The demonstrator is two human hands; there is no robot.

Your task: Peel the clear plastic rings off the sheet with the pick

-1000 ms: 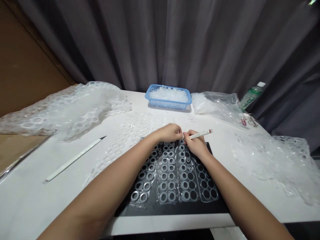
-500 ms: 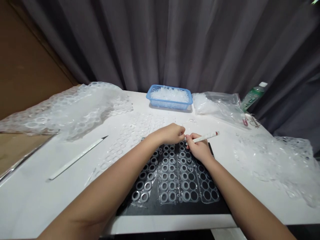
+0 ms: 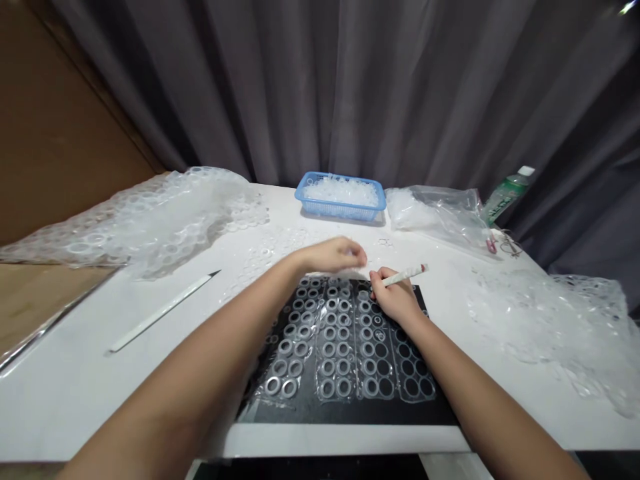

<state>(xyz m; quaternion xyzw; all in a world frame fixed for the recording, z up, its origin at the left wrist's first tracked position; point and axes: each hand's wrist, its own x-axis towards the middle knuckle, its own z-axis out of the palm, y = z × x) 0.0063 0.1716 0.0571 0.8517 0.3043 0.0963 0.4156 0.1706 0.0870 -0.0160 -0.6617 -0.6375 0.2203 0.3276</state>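
Observation:
My right hand (image 3: pixel 397 298) grips a white pen-shaped tool (image 3: pixel 407 274) over the far end of the black mat (image 3: pixel 350 415). The tool's tip is hidden by my fingers. My left hand (image 3: pixel 340 255) hovers just past the mat's far edge, slightly blurred, its fingers curled together; whatever they may hold is too small to make out. On the mat lie clear plastic strips (image 3: pixel 336 348) carrying rows of rings. In the strips on the right, several circles show the dark mat through them. Two small loose rings (image 3: pixel 379 335) rest on one strip.
A blue basket (image 3: pixel 340 212) filled with small clear pieces stands at the back. Beside it are a clear plastic bag (image 3: pixel 440 212) and a green bottle (image 3: pixel 507 195). A white craft knife (image 3: pixel 165 312) lies left. Perforated plastic sheets (image 3: pixel 175 213) and scraps (image 3: pixel 555 327) flank the mat.
My left hand has drawn away from my right hand, moving a little left and farther from me. My right hand stays over the mat with the tool, shifted slightly.

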